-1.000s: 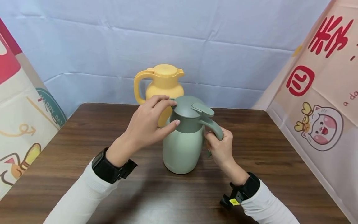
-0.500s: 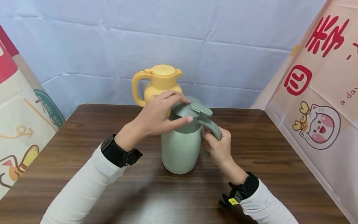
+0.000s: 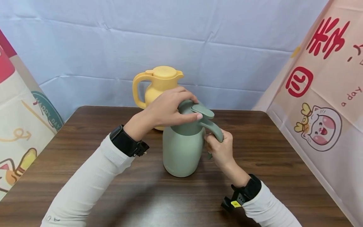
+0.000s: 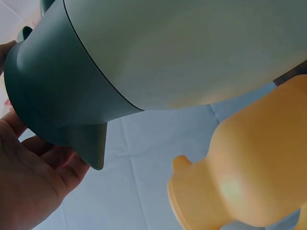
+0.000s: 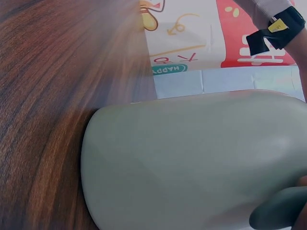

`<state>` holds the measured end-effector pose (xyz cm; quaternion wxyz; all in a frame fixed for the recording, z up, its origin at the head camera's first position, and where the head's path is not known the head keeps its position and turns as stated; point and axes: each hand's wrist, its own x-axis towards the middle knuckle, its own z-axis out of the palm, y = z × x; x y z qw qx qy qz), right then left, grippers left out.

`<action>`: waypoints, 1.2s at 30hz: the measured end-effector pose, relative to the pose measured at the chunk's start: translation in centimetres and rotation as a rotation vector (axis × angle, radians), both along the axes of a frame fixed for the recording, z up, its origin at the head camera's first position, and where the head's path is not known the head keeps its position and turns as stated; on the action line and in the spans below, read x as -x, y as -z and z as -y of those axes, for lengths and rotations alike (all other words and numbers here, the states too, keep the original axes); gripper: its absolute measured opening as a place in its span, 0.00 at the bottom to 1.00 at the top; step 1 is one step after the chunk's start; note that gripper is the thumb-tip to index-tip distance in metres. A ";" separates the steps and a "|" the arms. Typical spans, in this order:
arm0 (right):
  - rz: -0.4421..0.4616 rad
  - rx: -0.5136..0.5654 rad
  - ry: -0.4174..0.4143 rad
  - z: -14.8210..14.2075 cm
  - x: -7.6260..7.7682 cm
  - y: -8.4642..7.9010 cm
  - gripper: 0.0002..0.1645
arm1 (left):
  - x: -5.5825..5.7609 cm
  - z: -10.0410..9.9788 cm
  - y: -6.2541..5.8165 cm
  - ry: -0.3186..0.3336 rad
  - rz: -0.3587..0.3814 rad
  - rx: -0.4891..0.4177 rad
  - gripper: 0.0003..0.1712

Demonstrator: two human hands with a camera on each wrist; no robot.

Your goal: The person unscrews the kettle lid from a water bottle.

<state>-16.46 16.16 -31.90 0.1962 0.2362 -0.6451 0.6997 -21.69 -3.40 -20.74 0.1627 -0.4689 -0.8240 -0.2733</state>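
Note:
A pale green thermos jug (image 3: 181, 154) with a darker green lid (image 3: 185, 107) stands upright on the table. My left hand (image 3: 167, 108) grips the lid from the left, its thumb along the near side and fingers over the top. In the left wrist view, fingers curl round the edge of the dark green lid (image 4: 53, 91), close to the spout (image 4: 91, 143). At the jug's right, my right hand (image 3: 221, 149) holds the handle (image 3: 212, 128), fingers wrapped around it. The right wrist view has the jug's body (image 5: 187, 163) and base against the wood.
Behind the green jug, to the left, stands a yellow thermos jug (image 3: 163, 85), partly hidden by my left hand. The dark wooden table (image 3: 255, 151) has a pale blue cloth (image 3: 113, 47) at its back. Printed sheets (image 3: 317, 119) hang at both sides.
My left hand has moved right and farther over the lid, from its left edge to around it. The right hand stays on the handle, and the jug has not visibly moved.

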 end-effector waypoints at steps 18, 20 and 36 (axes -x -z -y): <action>-0.023 0.009 -0.016 0.1 0.2 0.0 0.25 | 2.1 -1.3 -0.3 0.289 0.042 -0.038 0.14; -0.022 0.013 -0.019 0.1 0.1 0.0 0.25 | 2.1 -1.4 -0.3 0.288 0.052 -0.026 0.14; 0.038 -0.003 0.115 0.3 -0.2 0.0 0.22 | 1.6 -1.8 -0.2 0.192 0.037 0.062 0.13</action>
